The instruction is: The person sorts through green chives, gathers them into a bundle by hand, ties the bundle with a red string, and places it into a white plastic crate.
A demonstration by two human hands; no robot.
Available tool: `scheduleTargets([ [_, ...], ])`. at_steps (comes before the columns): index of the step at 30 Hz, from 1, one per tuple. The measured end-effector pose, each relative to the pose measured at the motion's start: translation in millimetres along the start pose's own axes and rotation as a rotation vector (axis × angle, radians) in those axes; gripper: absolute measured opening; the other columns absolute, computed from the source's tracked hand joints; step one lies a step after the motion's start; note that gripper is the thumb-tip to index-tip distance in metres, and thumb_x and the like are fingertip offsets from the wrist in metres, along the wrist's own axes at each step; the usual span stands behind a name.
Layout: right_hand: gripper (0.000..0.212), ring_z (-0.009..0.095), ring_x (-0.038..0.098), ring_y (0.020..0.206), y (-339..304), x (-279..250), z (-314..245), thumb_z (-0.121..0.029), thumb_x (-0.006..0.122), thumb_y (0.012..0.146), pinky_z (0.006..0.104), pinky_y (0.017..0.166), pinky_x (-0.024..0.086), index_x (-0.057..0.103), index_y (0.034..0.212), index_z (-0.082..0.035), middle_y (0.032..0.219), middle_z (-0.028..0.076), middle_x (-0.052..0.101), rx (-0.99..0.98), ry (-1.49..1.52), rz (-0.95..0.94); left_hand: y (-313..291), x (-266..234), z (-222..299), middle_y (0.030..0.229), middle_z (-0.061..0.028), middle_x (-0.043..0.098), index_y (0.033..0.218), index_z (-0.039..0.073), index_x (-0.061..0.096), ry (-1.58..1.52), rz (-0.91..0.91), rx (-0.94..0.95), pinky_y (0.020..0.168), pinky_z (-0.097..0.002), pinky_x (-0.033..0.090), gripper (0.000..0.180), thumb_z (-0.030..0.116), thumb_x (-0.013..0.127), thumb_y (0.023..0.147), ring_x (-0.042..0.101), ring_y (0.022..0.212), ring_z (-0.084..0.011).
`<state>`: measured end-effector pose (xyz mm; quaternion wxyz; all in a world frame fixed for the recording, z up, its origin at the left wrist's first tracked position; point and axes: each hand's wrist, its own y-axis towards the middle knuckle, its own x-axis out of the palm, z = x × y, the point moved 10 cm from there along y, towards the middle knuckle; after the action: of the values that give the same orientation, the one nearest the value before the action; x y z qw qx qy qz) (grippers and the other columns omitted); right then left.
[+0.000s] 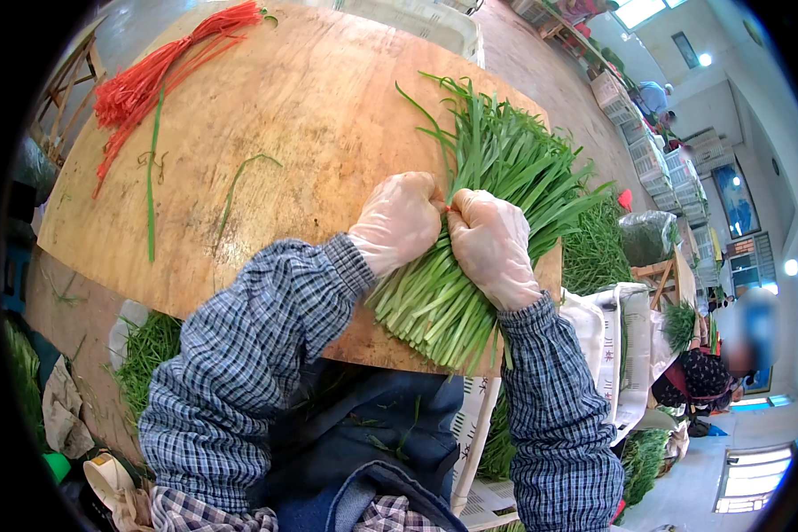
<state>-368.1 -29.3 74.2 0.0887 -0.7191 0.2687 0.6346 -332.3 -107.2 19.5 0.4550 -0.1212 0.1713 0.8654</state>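
Note:
A thick bunch of garlic chives (514, 160) lies on the wooden board, its pale cut ends toward me and its leafy tips pointing away. My left hand (401, 222), in a thin translucent glove, is closed at the bunch's left side. Against it, on top of the stems, my right hand (492, 239) is closed too, gloved the same way. Between the fingertips of both hands shows a small bit of red tie (447, 208); the rest of it is hidden. A pile of red ties (164, 66) rests at the board's far left.
The wooden board (301, 115) bears a few loose chive leaves (154, 177). Right of it, more chives (594, 248) are heaped beside a white crate (625, 355). Another white crate (417, 25) stands beyond the far edge. A person (696, 377) is at the right.

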Motion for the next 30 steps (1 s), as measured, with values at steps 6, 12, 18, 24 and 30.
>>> scheduleTargets([
  [6,0.021,0.03,0.06,0.074,-6.3,-2.4,18.2,-0.012,0.061,0.074,0.0376,0.068,0.047,0.058,0.093,-0.004,0.078,0.011,0.061,0.12,0.396,0.085,12.5,-6.0,25.7,0.069,-0.0247,0.059,0.077,-0.006,0.061,0.157,-0.171,0.047,0.062,-0.0367,0.047,0.016,0.006,0.052,0.07,0.061,0.067,-0.03],
  [12,0.06,0.018,0.061,0.084,-8.2,-4.5,23.8,-0.011,0.068,0.068,0.0274,0.079,0.046,0.044,0.122,-0.006,0.088,0.005,0.062,0.018,0.919,0.169,13.8,3.7,51.7,0.065,-0.023,0.058,0.073,-0.006,0.06,0.181,-0.253,0.087,0.058,-0.0349,0.046,0.014,0.006,0.052,0.07,0.059,0.061,-0.0253],
  [18,0.052,0.012,0.06,0.067,-17.7,6.0,40.6,-0.017,0.071,0.066,0.0254,0.065,0.047,0.049,0.109,0.001,0.072,0.003,0.064,0.226,0.704,0.109,4.5,4.0,74.7,0.063,-0.015,0.056,0.073,-0.006,0.057,0.206,-0.294,0.224,0.056,-0.0311,0.045,0.011,0.004,0.053,0.072,0.053,0.059,-0.0162],
  [24,0.053,0.006,0.052,0.063,-34.8,-14.5,51.6,-0.007,0.065,0.07,0.0206,0.058,0.044,0.045,0.117,0.003,0.088,0.005,0.064,0.189,1.009,0.239,3.2,26.1,76.1,0.061,-0.0008,0.051,0.083,-0.001,0.057,-0.185,-0.424,0.192,0.05,-0.0231,0.04,0.006,0.003,0.053,0.081,0.047,0.056,-0.0079],
  [30,0.029,0.011,0.057,0.065,-111.9,-46.7,95.4,-0.008,0.06,0.079,0.0249,0.06,0.049,0.054,0.104,0.003,0.085,0.009,0.061,0.553,1.0,0.371,-12.4,47.5,50.5,0.059,-0.0002,0.052,0.083,0.001,0.057,-0.543,-0.562,-0.198,0.041,-0.0172,0.03,0.013,0.011,0.049,0.087,0.044,0.048,-0.004],
])
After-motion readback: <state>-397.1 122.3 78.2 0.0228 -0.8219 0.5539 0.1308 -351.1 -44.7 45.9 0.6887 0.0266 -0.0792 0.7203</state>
